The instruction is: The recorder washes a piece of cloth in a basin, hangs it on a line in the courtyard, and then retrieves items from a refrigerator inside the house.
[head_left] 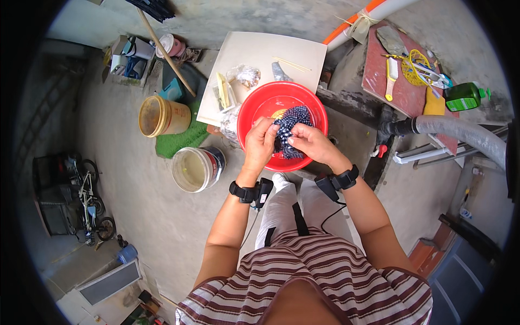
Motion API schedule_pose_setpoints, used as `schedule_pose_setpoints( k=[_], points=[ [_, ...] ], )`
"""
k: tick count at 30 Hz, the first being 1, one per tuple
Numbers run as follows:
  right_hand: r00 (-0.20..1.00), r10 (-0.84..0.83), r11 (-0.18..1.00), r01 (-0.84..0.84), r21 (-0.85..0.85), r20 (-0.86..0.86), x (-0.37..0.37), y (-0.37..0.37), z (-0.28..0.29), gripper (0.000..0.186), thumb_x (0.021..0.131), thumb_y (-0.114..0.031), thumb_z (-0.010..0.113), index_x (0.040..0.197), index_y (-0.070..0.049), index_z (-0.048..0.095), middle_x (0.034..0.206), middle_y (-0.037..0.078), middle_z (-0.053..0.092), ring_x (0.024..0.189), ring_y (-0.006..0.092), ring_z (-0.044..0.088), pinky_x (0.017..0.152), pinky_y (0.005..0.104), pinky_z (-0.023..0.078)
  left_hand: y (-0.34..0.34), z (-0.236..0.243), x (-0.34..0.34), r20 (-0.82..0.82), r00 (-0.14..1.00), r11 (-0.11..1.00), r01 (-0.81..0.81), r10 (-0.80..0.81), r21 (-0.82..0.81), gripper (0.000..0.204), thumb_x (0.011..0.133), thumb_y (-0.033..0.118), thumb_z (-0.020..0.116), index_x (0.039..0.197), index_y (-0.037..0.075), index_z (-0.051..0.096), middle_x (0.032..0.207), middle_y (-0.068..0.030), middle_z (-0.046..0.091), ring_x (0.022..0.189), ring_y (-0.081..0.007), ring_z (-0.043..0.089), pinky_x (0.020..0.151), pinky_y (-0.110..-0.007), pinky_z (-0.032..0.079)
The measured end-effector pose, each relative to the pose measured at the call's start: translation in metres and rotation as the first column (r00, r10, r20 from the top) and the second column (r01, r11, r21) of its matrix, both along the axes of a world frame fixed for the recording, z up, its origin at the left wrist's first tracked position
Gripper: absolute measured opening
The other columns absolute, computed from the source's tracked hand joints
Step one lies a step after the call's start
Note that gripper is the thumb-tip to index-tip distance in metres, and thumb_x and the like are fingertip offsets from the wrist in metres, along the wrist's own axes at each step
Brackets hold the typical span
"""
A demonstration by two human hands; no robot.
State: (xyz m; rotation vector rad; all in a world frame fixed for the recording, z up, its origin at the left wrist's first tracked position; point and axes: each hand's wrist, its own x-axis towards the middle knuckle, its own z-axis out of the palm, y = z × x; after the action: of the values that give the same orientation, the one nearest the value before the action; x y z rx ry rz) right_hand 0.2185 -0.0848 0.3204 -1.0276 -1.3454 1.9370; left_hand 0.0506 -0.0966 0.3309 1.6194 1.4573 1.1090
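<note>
Left hand point(264, 135) and right hand point(310, 142) pinch a checked cloth point(295, 116) above a red basin point(320, 105)

From where I stand, the cloth is bunched up near the centre of the frame, dark blue and white. Both hands are closed on it, thumbs and fingers narrow and facing each other, so the fabric stays gathered between them. Keeping it within the rim of the basin probably means any drips would land inside. Something yellow shows in the basin, just beyond the cloth; whether water lies there too, I can't be sure.

Beyond the basin, at upper centre, a pale tabletop point(260, 46) carries a crumpled clear bag point(246, 75), a small tray point(225, 97) with a yellowish thing in it, and two thin sticks point(292, 64). They lie toward the left and far parts, perhaps because the basin takes up the near corner.

Left of centre, a white bucket point(215, 167) looks to hold murky liquid. Near it a yellow bucket point(174, 117) stands by a green mat point(181, 142); its contents I can't make out. At upper right, a yellow mesh basket point(415, 66) holds small odds and ends, near a green bottle point(462, 97) lying tipped over.
</note>
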Motion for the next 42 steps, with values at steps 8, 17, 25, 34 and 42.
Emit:
schedule_pose_setpoints(
  k=[8, 17, 25, 34, 42],
  points=[
    [1.0, 0.028, 0.998, -0.029, -0.05, -0.012, 0.017, -0.005, -0.001, 0.014, 0.084, -0.015, 0.057, 0.083, -0.001, 0.056, 0.072, -0.003, 0.054, 0.065, 0.0029, 0.047, 0.059, 0.0179, 0.039, -0.003, 0.006, -0.016, 0.136, 0.991, 0.998, -0.009, 0.018, -0.067, 0.013, 0.084, 0.009, 0.052, 0.09, -0.002, 0.056, 0.078, -0.0059, 0.053, 0.074, -0.0132, 0.051, 0.069, -0.024, 0.041],
    [0.997, -0.064, 0.998, 0.063, -0.013, -0.05, 0.011, 0.0, 0.013, 0.009, 0.083, -0.011, 0.056, 0.083, -0.002, 0.056, 0.074, -0.003, 0.055, 0.07, 0.0024, 0.049, 0.064, 0.0176, 0.04, -0.015, 0.008, -0.015, 0.356, 0.934, 0.987, 0.026, 0.033, -0.158, 0.016, 0.087, 0.012, 0.05, 0.095, 0.0, 0.056, 0.087, -0.0037, 0.056, 0.084, -0.011, 0.052, 0.077, -0.023, 0.04],
    [0.912, -0.354, 0.923, 0.376, 0.079, -0.206, -0.002, -0.004, 0.004, 0.002, 0.083, -0.003, 0.054, 0.083, -0.002, 0.054, 0.078, -0.001, 0.057, 0.07, 0.0031, 0.051, 0.063, 0.0176, 0.041, -0.026, 0.009, -0.004, 0.426, 0.904, 0.982, 0.111, -0.037, -0.151, 0.015, 0.086, 0.011, 0.05, 0.095, 0.002, 0.057, 0.087, -0.0037, 0.056, 0.083, -0.0108, 0.051, 0.076, -0.023, 0.039],
    [0.894, -0.385, 0.912, 0.407, 0.054, -0.232, -0.01, -0.014, 0.002, 0.006, 0.085, -0.004, 0.052, 0.086, 0.001, 0.055, 0.077, 0.0, 0.056, 0.073, 0.0039, 0.051, 0.065, 0.0191, 0.042, -0.028, 0.001, 0.028, 0.449, 0.892, 0.995, 0.002, 0.041, -0.095, 0.014, 0.084, 0.006, 0.053, 0.097, 0.002, 0.055, 0.087, -0.0008, 0.055, 0.076, -0.0072, 0.048, 0.072, -0.021, 0.04],
    [0.943, -0.314, 0.936, 0.327, 0.132, -0.112, -0.005, -0.01, 0.0, 0.014, 0.085, -0.009, 0.053, 0.089, 0.003, 0.058, 0.08, 0.001, 0.058, 0.073, 0.0048, 0.051, 0.067, 0.0195, 0.042, -0.024, 0.001, 0.028, 0.28, 0.96, 0.999, -0.026, 0.016, 0.032, 0.028, 0.08, 0.003, 0.056, 0.108, 0.003, 0.058, 0.099, -0.007, 0.056, 0.092, -0.016, 0.05, 0.085, -0.025, 0.038]
  ],
)
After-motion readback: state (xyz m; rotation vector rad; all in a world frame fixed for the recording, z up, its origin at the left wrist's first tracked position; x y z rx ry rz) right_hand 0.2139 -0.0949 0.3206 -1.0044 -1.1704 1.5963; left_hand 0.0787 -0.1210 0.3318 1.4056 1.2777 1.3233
